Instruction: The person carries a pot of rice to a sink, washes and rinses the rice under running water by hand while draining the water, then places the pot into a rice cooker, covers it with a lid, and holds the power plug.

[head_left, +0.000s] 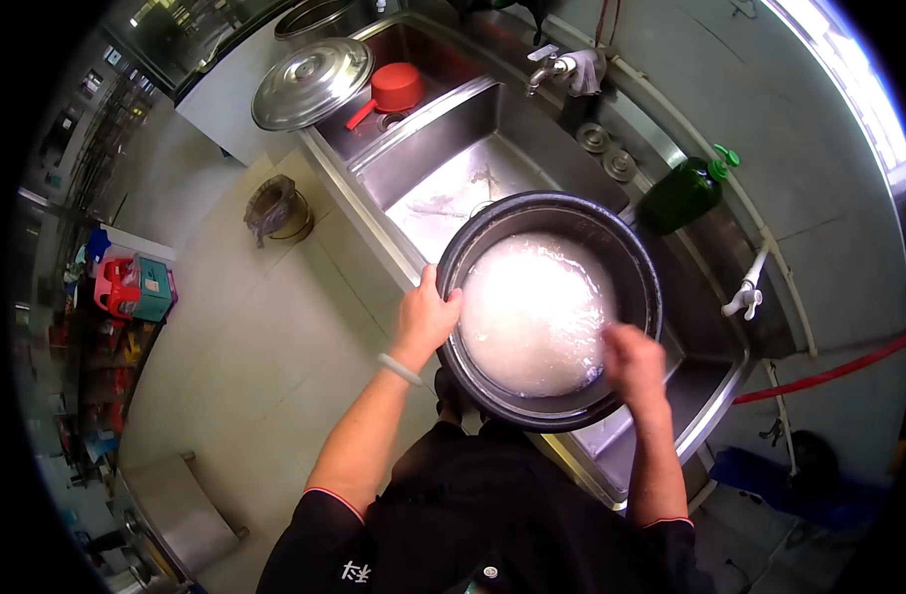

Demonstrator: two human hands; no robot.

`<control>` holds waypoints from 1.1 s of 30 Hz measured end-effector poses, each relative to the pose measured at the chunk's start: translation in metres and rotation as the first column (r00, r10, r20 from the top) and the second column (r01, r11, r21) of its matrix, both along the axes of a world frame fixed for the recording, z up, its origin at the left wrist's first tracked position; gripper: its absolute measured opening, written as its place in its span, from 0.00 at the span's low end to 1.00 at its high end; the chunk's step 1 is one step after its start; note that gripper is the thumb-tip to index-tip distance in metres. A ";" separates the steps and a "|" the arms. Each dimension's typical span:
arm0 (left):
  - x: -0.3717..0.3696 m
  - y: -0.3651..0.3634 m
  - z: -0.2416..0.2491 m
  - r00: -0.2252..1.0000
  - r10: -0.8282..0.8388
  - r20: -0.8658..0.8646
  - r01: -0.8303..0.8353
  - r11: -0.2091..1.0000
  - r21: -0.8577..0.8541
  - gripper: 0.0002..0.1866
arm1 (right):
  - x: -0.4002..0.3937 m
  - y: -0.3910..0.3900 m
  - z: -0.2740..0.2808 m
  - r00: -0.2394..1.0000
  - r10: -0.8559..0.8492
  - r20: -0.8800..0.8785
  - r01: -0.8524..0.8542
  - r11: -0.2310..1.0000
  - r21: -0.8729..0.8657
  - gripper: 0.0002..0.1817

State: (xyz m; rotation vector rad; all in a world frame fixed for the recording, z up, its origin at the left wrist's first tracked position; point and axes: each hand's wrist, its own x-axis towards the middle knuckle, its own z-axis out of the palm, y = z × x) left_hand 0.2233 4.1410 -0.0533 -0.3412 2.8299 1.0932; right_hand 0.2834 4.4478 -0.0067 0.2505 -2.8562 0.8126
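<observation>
A large dark round pot (639,259) rests over the steel sink, filled partway with cloudy whitish liquid (532,312). On the pot's left rim, my left hand (428,319) is closed, its thumb toward the inside. My right hand (634,364) is at the pot's right inner side, over the liquid's edge, and blurred by motion. Its fingers look curled, but what they hold, if anything, cannot be made out.
Steel sink basins (374,238) surround the pot. A red scoop (396,87) and a metal lid (312,83) lie at the upper left. Behind are a tap (552,71), a green pump bottle (683,193) and a white valve (743,299). A bin (280,210) stands on the floor.
</observation>
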 end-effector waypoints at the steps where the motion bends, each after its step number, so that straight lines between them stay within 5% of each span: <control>1: 0.000 0.000 0.000 1.000 -0.002 -0.002 0.002 1.000 -0.002 0.21 | -0.008 0.010 0.004 0.973 -0.142 -0.184 0.143 0.990 -0.004 0.03; 2: 0.000 0.000 0.000 1.000 0.000 -0.015 0.000 1.000 0.003 0.20 | -0.011 0.027 0.000 0.935 -0.248 -0.254 0.256 0.967 -0.001 0.06; 4: -0.001 0.001 0.002 0.999 -0.009 -0.033 0.009 1.000 0.005 0.20 | -0.016 0.051 -0.011 0.894 -0.430 -0.128 0.433 0.901 -0.001 0.11; 6: 0.000 0.001 0.006 0.999 0.012 0.040 -0.013 1.000 0.024 0.20 | -0.017 0.059 -0.021 0.895 -0.431 0.117 0.434 0.901 -0.004 0.19; 7: -0.001 0.001 -0.001 1.000 0.014 0.023 -0.014 1.000 0.001 0.22 | -0.017 0.062 -0.035 0.921 -0.388 0.034 0.388 0.922 -0.013 0.24; 11: 0.000 0.002 0.002 0.999 0.031 0.025 -0.031 1.000 0.002 0.23 | -0.021 0.062 -0.058 0.860 -0.470 0.198 0.509 0.812 -0.284 0.21; 16: 0.014 -0.007 0.006 0.997 0.007 -0.074 -0.002 0.998 0.066 0.21 | -0.018 0.074 -0.075 0.906 -0.359 0.225 0.424 0.763 -0.488 0.19; 17: 0.019 -0.010 0.010 0.993 0.013 -0.120 -0.002 0.996 0.091 0.20 | -0.015 0.066 -0.067 0.922 -0.370 0.116 0.379 0.793 -0.477 0.18; 18: 0.024 -0.013 0.016 0.990 0.052 -0.129 -0.041 0.995 0.090 0.20 | -0.011 0.065 -0.061 0.907 -0.317 0.276 0.420 0.697 -0.582 0.17; 23: 0.088 -0.043 0.056 0.955 0.262 -0.138 -0.210 0.929 0.305 0.20 | -0.011 0.030 -0.004 0.971 -0.112 0.213 0.229 0.696 -0.680 0.18; 28: 0.178 -0.090 0.071 0.881 0.436 -0.185 -0.368 0.876 0.310 0.22 | -0.008 -0.007 -0.002 0.980 0.192 0.054 -0.126 0.807 -0.576 0.24; 30: 0.224 -0.109 0.068 0.839 0.497 -0.222 -0.427 0.853 0.299 0.21 | -0.003 -0.041 -0.008 0.957 0.275 0.087 -0.153 0.740 -0.655 0.25; 31: 0.246 -0.120 0.071 0.818 0.526 -0.234 -0.467 0.843 0.266 0.19 | 0.030 -0.088 0.043 0.971 0.152 0.182 -0.052 0.886 -0.461 0.30; 33: 0.300 -0.137 0.078 0.765 0.594 -0.249 -0.543 0.803 0.246 0.16 | 0.038 -0.119 0.032 0.908 0.362 0.209 -0.229 0.849 -0.476 0.33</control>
